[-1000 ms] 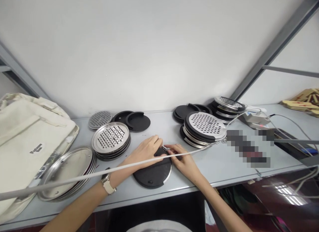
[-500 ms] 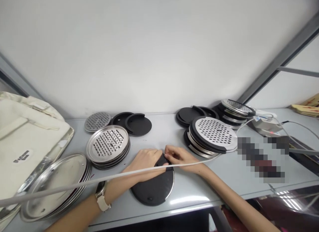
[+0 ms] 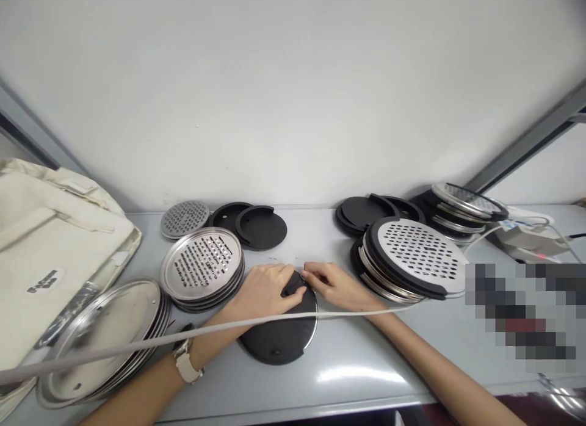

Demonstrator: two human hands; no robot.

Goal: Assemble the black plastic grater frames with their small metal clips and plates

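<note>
A black round disc with a thin metal edge on its right side lies flat on the grey table near the front. It looks like a round grater in a black holder, turned face down. My left hand rests on its far left part, fingers curled over the far edge and thumb lying across the top. At the far right rim, my right hand pinches with thumb and forefinger. What sits between those fingertips is too small to make out. A white cable passes in front of both forearms.
Left stand stacked metal grater plates, smooth metal discs and a cream bag. Behind lie black round holders. On the right are holders fitted with graters, another stack and a power strip.
My left thumb has drawn back from the right rim, and the hands are slightly further apart. The view has shifted, so the right-hand stacks appear further right.
</note>
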